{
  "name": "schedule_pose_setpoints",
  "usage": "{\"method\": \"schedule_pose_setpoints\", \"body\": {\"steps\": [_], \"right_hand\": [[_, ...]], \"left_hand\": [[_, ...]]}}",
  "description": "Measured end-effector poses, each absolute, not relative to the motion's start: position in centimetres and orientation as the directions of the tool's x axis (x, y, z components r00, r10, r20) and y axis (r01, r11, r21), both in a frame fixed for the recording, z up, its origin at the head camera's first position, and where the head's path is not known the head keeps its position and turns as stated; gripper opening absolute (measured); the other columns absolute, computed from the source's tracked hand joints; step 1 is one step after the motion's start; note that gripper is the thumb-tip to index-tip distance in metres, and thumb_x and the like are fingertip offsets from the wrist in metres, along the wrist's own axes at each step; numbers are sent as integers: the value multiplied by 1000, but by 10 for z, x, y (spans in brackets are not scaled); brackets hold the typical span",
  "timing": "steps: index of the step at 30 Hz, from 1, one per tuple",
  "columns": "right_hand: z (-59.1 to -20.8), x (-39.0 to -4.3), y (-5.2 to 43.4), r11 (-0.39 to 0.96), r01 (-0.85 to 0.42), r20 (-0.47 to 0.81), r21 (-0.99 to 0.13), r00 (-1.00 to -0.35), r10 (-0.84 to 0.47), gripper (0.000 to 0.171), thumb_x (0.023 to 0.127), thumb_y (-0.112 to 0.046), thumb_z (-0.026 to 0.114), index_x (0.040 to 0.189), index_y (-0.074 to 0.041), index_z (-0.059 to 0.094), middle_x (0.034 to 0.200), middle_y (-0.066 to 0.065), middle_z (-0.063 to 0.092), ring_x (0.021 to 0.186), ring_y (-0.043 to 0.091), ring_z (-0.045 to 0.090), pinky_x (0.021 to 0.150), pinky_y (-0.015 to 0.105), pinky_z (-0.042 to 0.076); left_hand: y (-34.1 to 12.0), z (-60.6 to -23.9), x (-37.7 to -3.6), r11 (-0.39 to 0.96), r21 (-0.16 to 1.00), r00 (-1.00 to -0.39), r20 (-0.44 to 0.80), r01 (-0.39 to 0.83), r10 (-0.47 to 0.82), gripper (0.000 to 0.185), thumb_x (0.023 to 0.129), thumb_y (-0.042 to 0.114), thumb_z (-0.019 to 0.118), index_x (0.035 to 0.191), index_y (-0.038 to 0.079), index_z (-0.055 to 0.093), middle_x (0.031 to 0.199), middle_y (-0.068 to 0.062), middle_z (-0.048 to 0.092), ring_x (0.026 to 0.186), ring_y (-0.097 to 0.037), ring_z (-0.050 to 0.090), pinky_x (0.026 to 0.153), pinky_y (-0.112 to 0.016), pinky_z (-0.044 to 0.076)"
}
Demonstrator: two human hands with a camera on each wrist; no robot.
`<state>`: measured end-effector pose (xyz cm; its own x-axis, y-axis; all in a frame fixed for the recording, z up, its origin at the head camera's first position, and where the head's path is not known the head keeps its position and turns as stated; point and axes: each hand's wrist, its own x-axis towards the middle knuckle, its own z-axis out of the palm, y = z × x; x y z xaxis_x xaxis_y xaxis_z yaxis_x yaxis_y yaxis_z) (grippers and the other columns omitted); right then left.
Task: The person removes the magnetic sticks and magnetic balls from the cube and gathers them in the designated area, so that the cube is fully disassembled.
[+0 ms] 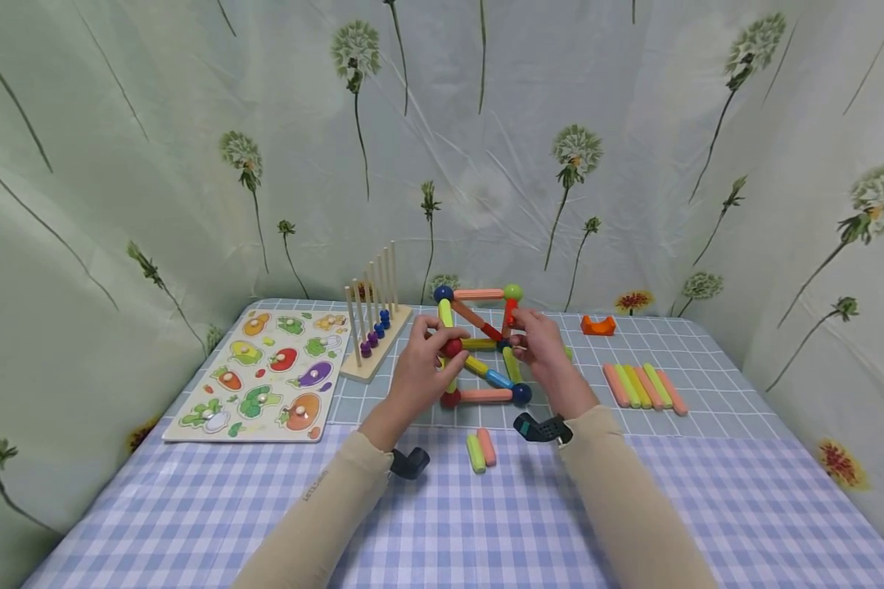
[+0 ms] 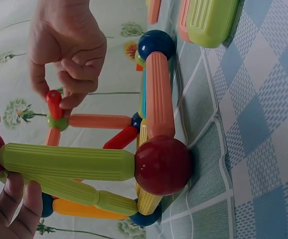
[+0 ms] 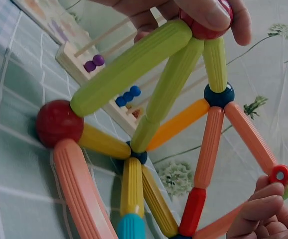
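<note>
A frame of ribbed magnetic rods and balls stands on the table. My left hand [image 1: 421, 360] grips the red ball [image 1: 453, 347] at its near upper corner, where lime rods [image 3: 134, 67] meet. At the far right upper corner, my right hand [image 1: 541, 339] pinches a short red rod [image 2: 54, 103] between thumb and fingers, right at the green ball [image 1: 512, 291]. The rod's free end shows a silvery dot in the right wrist view. A salmon rod [image 1: 479, 294] links that green ball to a dark blue ball [image 1: 444, 292]. Lower down sit another red ball [image 2: 164, 166] and a navy ball [image 1: 521, 394].
Left of the frame are a wooden peg stand [image 1: 361, 368] with blue and purple beads and a vegetable puzzle board [image 1: 246, 372]. Two short rods [image 1: 482, 450] lie in front. Several rods [image 1: 644, 388] lie in a row at right, with an orange curved piece [image 1: 598, 325] behind.
</note>
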<state>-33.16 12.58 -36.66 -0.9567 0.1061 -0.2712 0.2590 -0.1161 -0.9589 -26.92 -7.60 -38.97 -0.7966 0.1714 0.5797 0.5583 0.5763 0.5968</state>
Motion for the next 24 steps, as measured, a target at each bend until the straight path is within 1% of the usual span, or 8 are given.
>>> {"method": "schedule_pose_setpoints", "body": {"steps": [5, 8, 12, 17, 21, 24], "right_hand": [[-365, -333, 132, -68, 250, -256, -966, -961, 100, 42, 104, -36, 47, 140, -15, 50, 114, 3, 50, 68, 11, 47, 59, 17, 43], [-364, -335, 134, -17, 237, -237, -971, -967, 97, 44, 103, -40, 50, 140, -16, 50, 115, 5, 51, 72, 14, 49, 61, 17, 45], [-364, -336, 136, 79, 213, -204, -974, -972, 116, 47, 101, -43, 55, 139, -16, 51, 115, 7, 55, 72, 16, 54, 64, 19, 49], [-365, -337, 138, 226, 160, -130, -961, -981, 141, 42, 101, -38, 57, 135, -13, 53, 109, 9, 58, 66, 17, 56, 58, 20, 49], [-365, -336, 141, 309, 111, -73, -945, -988, 135, 38, 101, -33, 56, 134, -13, 53, 102, 8, 57, 69, 24, 56, 53, 18, 46], [-365, -335, 142, 354, 86, -46, -931, -992, 122, 35, 102, -30, 54, 133, -14, 54, 102, 8, 58, 68, 25, 56, 52, 18, 45]], "left_hand": [[-76, -390, -269, 569, 604, -798, 578, 558, 170, 26, 91, 18, 74, 116, 18, 70, 115, -7, 44, 91, -20, 57, 76, -37, 60], [-76, -390, -269, 571, 600, -796, 581, 559, 169, 26, 91, 17, 74, 116, 18, 70, 115, -7, 44, 92, -20, 57, 77, -36, 60], [-76, -390, -269, 586, 587, -792, 588, 559, 166, 26, 90, 18, 74, 116, 19, 70, 115, -6, 44, 91, -18, 57, 75, -29, 59], [-75, -389, -269, 590, 583, -791, 589, 559, 167, 26, 90, 19, 74, 116, 19, 70, 115, -6, 44, 91, -17, 57, 75, -25, 57], [-75, -389, -269, 585, 586, -790, 589, 561, 168, 26, 90, 18, 74, 116, 19, 70, 115, -6, 44, 91, -17, 57, 75, -25, 57], [-76, -390, -269, 579, 588, -789, 590, 565, 170, 26, 90, 18, 75, 116, 19, 70, 115, -6, 44, 91, -18, 57, 75, -26, 57]]}}
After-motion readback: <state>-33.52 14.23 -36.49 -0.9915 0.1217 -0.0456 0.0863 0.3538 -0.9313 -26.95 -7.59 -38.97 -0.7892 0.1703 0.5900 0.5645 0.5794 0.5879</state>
